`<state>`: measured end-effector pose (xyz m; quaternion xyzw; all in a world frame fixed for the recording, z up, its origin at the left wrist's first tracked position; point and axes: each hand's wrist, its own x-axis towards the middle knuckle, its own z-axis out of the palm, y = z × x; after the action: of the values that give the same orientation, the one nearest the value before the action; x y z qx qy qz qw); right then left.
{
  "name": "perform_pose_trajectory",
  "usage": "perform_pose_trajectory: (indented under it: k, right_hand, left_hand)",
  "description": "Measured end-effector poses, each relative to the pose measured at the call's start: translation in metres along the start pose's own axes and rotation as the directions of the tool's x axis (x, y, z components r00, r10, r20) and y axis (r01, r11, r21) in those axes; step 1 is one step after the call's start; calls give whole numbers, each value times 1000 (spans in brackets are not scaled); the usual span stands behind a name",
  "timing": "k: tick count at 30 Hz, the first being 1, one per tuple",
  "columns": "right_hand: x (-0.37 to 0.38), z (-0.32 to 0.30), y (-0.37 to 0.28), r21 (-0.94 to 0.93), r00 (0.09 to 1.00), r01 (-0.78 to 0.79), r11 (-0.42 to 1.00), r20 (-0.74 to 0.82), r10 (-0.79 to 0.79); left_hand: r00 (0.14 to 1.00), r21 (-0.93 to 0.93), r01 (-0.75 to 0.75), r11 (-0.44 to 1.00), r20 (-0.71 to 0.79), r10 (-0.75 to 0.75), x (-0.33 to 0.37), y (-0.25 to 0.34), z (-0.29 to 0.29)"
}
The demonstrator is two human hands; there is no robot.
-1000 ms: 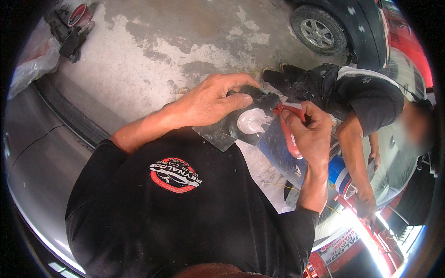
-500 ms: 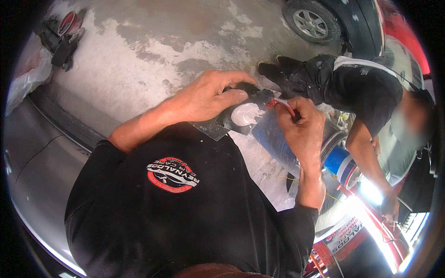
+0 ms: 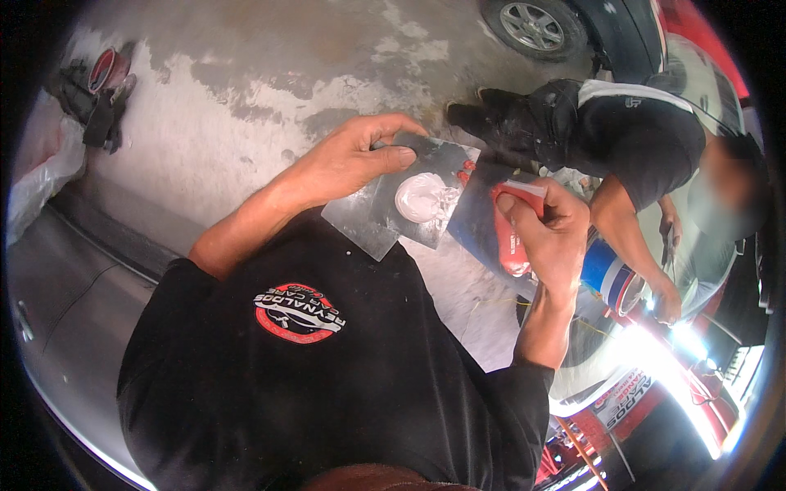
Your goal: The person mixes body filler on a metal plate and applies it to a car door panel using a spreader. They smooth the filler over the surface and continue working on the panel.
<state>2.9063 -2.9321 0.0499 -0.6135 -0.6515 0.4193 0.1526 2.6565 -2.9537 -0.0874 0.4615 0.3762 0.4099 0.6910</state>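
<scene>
Pinching a gray plate (image 3: 368,217), the left hand (image 3: 360,159) holds it up. White paste (image 3: 422,198) and small red dabs (image 3: 465,170) sit on the plate. Just right of it, the right hand (image 3: 559,233) pinches a red tube (image 3: 509,237). A blue can (image 3: 602,266) is farther right; its inside is hidden. A red tub (image 3: 121,65) is far left, and the floor (image 3: 237,49) is gray with pale patches. A person (image 3: 630,131) bends at right; a wheel (image 3: 532,26) is far right.

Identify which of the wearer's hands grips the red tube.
The right hand grips the red tube; the left hand instead holds the flat grey plate bearing pale paste.
</scene>
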Motion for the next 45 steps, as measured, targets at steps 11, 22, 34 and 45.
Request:
perform_pose_trajectory:
  k: [11,22,34,45]
  right_hand:
    - [9,16,2,-118,1000,-30,993,2,31]
    - [16,22,3,-152,999,-11,988,-40,5]
    - [-13,8,4,92,998,45,995,34,-48]
    - [-181,31,210,667,643,-368,648,-321,695]
  left_hand:
    - [982,161,-188,969,0,191,2,1,2]
    - [996,186,-63,981,69,51,-2,16,-3]
    - [998,49,61,997,-2,-61,9,-7,-37]
    - [961,-290,58,955,-241,-131,3,-9,-96]
